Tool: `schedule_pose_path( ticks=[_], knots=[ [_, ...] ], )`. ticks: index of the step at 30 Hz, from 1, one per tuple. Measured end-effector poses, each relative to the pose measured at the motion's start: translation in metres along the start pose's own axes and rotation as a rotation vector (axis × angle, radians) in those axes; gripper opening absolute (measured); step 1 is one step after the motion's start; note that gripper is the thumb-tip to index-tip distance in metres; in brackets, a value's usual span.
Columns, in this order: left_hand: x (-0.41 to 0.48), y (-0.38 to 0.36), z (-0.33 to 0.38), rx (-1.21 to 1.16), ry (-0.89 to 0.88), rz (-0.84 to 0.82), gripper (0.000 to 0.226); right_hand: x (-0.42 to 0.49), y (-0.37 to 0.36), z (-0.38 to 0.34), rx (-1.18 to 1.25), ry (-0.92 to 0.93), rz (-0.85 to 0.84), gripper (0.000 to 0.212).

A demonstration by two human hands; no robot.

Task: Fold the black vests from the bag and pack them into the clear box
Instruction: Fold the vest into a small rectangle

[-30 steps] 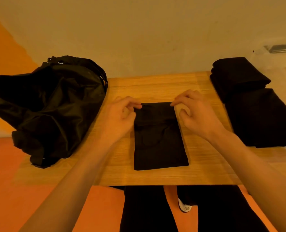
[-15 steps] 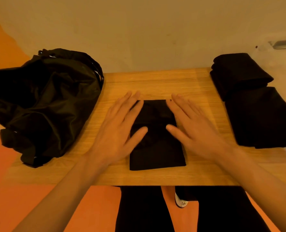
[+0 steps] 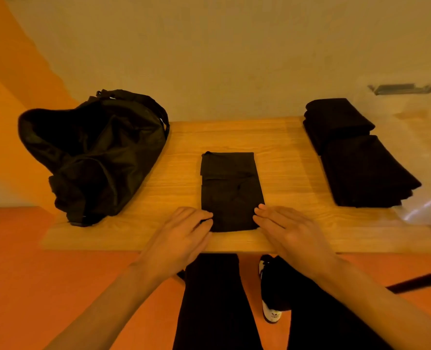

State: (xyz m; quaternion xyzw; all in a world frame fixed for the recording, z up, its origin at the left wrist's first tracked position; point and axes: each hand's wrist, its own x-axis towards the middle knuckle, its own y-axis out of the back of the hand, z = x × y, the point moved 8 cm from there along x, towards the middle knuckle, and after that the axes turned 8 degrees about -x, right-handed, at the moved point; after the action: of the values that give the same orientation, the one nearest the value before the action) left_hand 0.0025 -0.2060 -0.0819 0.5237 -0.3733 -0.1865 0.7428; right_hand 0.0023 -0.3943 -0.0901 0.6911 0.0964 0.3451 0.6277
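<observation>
A black vest (image 3: 230,188), folded into a narrow rectangle, lies in the middle of the wooden table (image 3: 287,160). My left hand (image 3: 181,236) rests at its near left corner, fingertips touching the cloth. My right hand (image 3: 290,229) lies flat at the near right corner, its straight fingers against the vest's edge. The black bag (image 3: 95,152) slumps on the table's left end. On the right, the clear box (image 3: 428,157) holds two stacks of folded black vests (image 3: 363,170); its walls are faint.
A pale wall runs just behind the table. The floor is orange. My legs in black trousers and a black-and-white shoe (image 3: 271,306) show under the near table edge. A dark bar (image 3: 421,282) crosses the floor at lower right.
Both hands have slid from the vest's far end, flat over its middle, down to its near corners. The camera has pulled back, and the vest lies flatter.
</observation>
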Motion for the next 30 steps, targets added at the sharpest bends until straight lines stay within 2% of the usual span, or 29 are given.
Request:
schedule_pose_path(
  ticks=[3,7,10,12,15,18,19,21,27,30],
  knots=[
    [0.004,0.003,0.01,0.051,-0.012,0.061,0.018,0.0,0.001,-0.004,-0.052,-0.011,-0.032,0.049],
    [0.003,0.021,0.028,0.005,0.02,0.095,0.014,-0.01,0.019,-0.011,-0.025,-0.012,0.054,0.017],
    [-0.004,0.032,0.04,-0.15,0.046,0.099,0.011,-0.019,0.037,-0.013,0.061,-0.084,0.074,0.027],
    [-0.006,0.039,0.038,-0.308,0.132,0.138,0.011,-0.019,0.049,-0.011,0.149,-0.133,0.1,0.024],
    [-0.002,0.045,0.017,-0.535,0.394,0.231,0.015,-0.005,0.054,0.002,0.375,-0.252,0.108,0.024],
    [0.008,0.044,-0.009,-0.732,0.559,0.355,0.006,0.019,0.048,0.017,0.595,-0.388,0.109,0.016],
    [0.011,0.043,-0.018,-0.755,0.6,0.391,0.013,0.028,0.045,0.022,0.638,-0.429,0.1,0.014],
    [0.018,0.037,-0.032,-0.772,0.649,0.412,0.02,0.043,0.034,0.031,0.688,-0.492,0.074,0.012],
    [0.034,0.019,-0.066,-0.946,0.704,0.435,0.01,0.063,0.004,0.052,0.727,-0.635,0.101,0.01],
    [0.039,0.013,-0.078,-0.881,0.723,0.399,0.01,0.064,-0.008,0.058,0.699,-0.68,0.112,0.01]
  ],
)
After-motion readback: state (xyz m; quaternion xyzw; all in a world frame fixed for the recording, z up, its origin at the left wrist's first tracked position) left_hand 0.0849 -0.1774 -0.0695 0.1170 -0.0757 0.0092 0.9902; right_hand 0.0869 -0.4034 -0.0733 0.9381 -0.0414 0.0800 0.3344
